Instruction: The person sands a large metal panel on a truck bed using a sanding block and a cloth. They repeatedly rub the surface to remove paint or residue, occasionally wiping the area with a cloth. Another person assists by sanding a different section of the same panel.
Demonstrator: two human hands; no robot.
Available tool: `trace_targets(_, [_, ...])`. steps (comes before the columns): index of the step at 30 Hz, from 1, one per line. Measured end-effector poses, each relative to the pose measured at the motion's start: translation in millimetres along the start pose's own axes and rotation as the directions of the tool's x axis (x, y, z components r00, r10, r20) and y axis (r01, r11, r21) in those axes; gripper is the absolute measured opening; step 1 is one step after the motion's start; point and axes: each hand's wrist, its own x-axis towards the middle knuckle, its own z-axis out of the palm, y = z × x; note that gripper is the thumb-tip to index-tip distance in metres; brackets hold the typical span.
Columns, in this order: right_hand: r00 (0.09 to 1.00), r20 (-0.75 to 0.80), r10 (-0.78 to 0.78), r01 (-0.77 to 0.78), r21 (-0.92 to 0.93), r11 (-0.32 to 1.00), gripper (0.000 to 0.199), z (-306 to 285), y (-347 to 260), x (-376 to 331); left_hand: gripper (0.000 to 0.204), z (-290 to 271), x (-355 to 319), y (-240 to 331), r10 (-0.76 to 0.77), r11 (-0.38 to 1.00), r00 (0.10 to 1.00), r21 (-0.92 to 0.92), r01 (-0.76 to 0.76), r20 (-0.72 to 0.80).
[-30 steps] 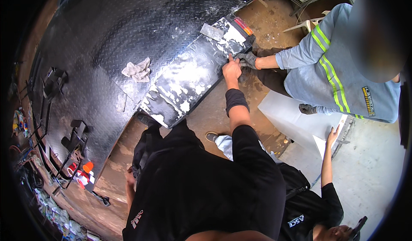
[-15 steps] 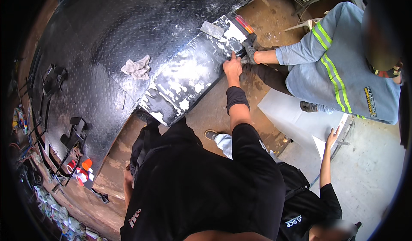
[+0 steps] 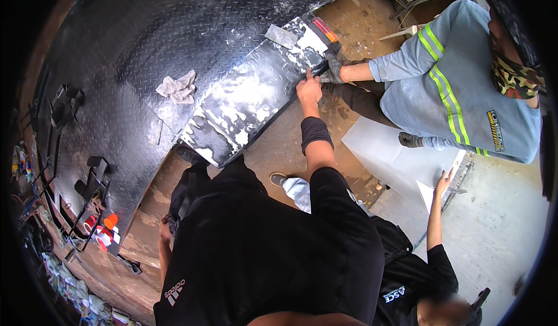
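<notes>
The person's right hand (image 3: 308, 89) presses flat, fingers together, on the edge of a white-smeared black panel (image 3: 256, 96) lying on a checker-plate deck (image 3: 145, 47), beside a co-worker's gloved hand (image 3: 334, 69); the left hand is hidden.

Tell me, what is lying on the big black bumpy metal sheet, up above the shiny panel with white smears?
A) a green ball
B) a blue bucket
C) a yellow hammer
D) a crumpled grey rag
D: a crumpled grey rag lies on the black bumpy metal sheet, just up and left of the smeared panel; no hammer, bucket or ball shows there.
</notes>
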Motion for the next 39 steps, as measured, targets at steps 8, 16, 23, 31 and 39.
trace_targets(8, [0.999,0.035,0.022,-0.023,0.025,0.999,0.052,-0.6,-2.7,-4.1,0.023,13.0,-15.0,34.1,-0.175,0.977,0.977,0.103,0.187,-0.118])
trace_targets(16, [0.999,0.025,-0.035,0.034,0.033,0.999,0.047,0.7,-3.1,-9.0,0.020,-0.3,-11.9,22.4,-0.009,0.995,1.000,-0.103,0.007,-0.014])
trace_targets(23, [1.000,-0.002,-0.026,0.026,0.065,0.998,0.044,4.5,0.3,-11.5,0.022,-3.1,8.7,13.7,-0.160,0.921,0.987,-0.362,0.143,-0.017])
trace_targets(31, [0.966,0.219,0.138,-0.171,0.137,0.976,0.046,-21.7,-7.2,-11.0,0.027,-27.7,25.1,-25.8,-0.113,0.992,0.985,0.048,0.120,-0.129])
trace_targets(39, [0.976,0.205,0.067,-0.143,0.384,0.912,0.022,5.5,36.3,-81.4,0.033,-22.9,56.7,-29.8,-0.237,0.960,0.953,0.106,0.260,-0.189])
